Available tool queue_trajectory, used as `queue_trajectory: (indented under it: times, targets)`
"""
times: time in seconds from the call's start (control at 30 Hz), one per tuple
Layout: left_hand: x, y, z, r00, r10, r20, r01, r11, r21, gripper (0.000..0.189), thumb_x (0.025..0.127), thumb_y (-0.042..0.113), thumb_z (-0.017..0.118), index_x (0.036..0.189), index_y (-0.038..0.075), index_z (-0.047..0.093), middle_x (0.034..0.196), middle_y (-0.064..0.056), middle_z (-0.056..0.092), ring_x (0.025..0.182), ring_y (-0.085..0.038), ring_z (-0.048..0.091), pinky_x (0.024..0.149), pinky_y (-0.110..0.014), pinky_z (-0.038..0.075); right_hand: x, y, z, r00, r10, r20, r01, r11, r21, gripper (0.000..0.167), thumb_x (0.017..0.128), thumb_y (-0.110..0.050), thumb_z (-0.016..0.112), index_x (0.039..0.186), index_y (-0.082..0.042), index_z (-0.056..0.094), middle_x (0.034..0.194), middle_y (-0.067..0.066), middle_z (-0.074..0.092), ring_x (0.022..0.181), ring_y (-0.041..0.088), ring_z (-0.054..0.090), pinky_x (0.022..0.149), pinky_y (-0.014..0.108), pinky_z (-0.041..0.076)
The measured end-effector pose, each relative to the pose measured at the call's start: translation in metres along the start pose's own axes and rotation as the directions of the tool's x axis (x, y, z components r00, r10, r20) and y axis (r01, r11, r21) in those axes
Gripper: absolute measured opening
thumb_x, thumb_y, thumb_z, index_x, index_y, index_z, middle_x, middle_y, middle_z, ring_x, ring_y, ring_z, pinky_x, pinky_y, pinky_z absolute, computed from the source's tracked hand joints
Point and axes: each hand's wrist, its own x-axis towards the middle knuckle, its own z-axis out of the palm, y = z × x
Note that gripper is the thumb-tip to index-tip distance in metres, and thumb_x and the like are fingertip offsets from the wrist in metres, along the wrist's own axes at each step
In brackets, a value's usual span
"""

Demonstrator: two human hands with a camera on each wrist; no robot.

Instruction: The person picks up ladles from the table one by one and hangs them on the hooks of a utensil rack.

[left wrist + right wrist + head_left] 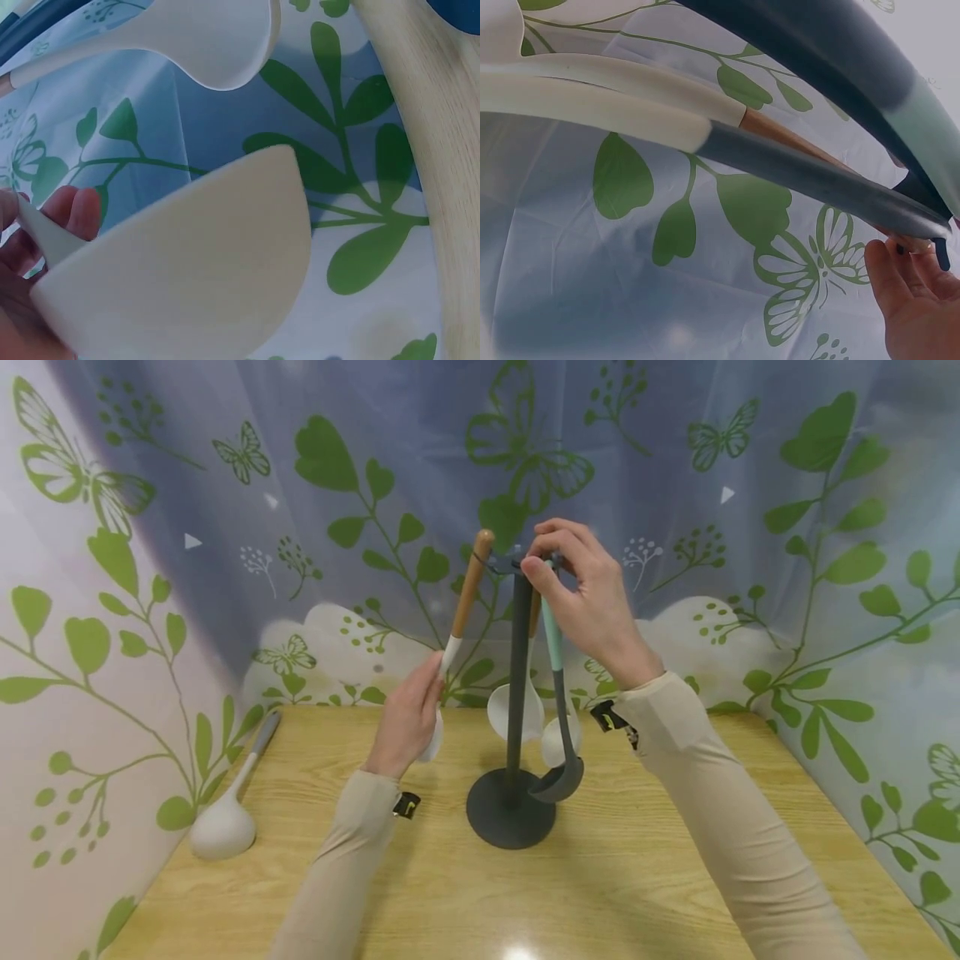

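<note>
My left hand (pixel 407 717) grips the white neck of a spatula (pixel 469 589) with a wooden handle. The handle's upper end meets a hook at the left of the dark utensil stand (pixel 517 693). In the left wrist view the spatula's broad white blade (pixel 195 262) points away from the fingers. My right hand (pixel 588 597) holds the stand's top, thumb on the near side; the exact contact is partly hidden. Below it hang a dark ladle (pixel 561 777) with a mint handle, a white wood-handled utensil (pixel 531 714) and another white utensil (pixel 553 742) with a grey handle (pixel 817 184).
A white ladle (pixel 223 827) with a grey handle lies at the left of the wooden table (pixel 637 877). The stand's round base (pixel 512 827) rests mid-table. A leaf-patterned curtain (pixel 420 468) encloses the back and sides.
</note>
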Motion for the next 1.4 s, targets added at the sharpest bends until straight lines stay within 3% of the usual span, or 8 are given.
queue_trajectory:
  times: [0.2,0.43,0.63,0.83,1.1,1.4]
  targets:
    - [0.004,-0.003,0.002,1.000,0.024,0.005,-0.024,0.999,-0.031,0.032,0.103,0.006,0.047,0.133,0.002,0.055,0.086,-0.014,0.064,0.073,-0.025,0.062,0.068,-0.041,0.052,0.000,-0.001,0.002,1.000,-0.006,-0.005,0.006,1.000,-0.001,0.071,0.084,-0.074,0.046,0.105,-0.009,0.066,0.139,0.004,0.053,0.126,0.017,0.052,0.102,0.038,0.048]
    - [0.006,-0.001,0.003,0.999,-0.014,0.049,0.017,0.999,-0.048,0.037,0.103,0.006,0.047,0.139,-0.001,0.051,0.098,-0.019,0.070,0.087,-0.031,0.069,0.080,-0.045,0.056,0.001,0.002,0.002,1.000,-0.023,-0.016,0.023,1.000,-0.016,0.070,0.085,-0.073,0.045,0.105,-0.010,0.066,0.138,0.005,0.053,0.126,0.017,0.052,0.102,0.038,0.048]
    - [0.011,-0.001,0.007,0.997,-0.042,0.068,0.046,0.997,-0.056,0.036,0.104,0.009,0.046,0.139,0.001,0.052,0.099,-0.018,0.070,0.092,-0.031,0.069,0.085,-0.047,0.054,0.001,0.003,0.001,1.000,-0.020,-0.017,0.020,1.000,-0.008,0.071,0.085,-0.073,0.046,0.105,-0.009,0.066,0.138,0.008,0.053,0.125,0.018,0.053,0.102,0.038,0.048]
    - [0.014,-0.007,0.019,0.997,-0.028,0.076,0.033,0.997,-0.070,0.031,0.104,0.011,0.046,0.133,0.005,0.055,0.103,-0.017,0.072,0.093,-0.030,0.071,0.083,-0.044,0.057,-0.002,0.003,0.000,1.000,-0.009,-0.018,0.009,1.000,-0.006,0.071,0.085,-0.074,0.046,0.105,-0.008,0.066,0.139,0.007,0.053,0.128,0.019,0.051,0.104,0.043,0.046]
    - [0.018,-0.007,0.029,0.996,-0.042,0.075,0.047,0.997,-0.065,0.029,0.105,0.014,0.046,0.131,0.007,0.055,0.107,-0.015,0.072,0.095,-0.028,0.071,0.079,-0.044,0.057,-0.004,0.004,0.003,0.999,-0.023,-0.029,0.023,1.000,-0.020,0.067,0.087,-0.072,0.046,0.104,-0.011,0.067,0.137,0.005,0.054,0.128,0.012,0.050,0.103,0.035,0.047]
    - [0.026,-0.004,0.039,0.994,-0.056,0.094,0.065,0.994,-0.091,0.028,0.106,0.013,0.043,0.131,0.007,0.054,0.110,-0.018,0.071,0.096,-0.031,0.070,0.076,-0.046,0.055,-0.001,0.004,0.003,0.998,-0.051,-0.033,0.049,0.997,-0.051,0.068,0.088,-0.072,0.045,0.104,-0.009,0.067,0.137,0.006,0.054,0.124,0.015,0.053,0.099,0.035,0.047]
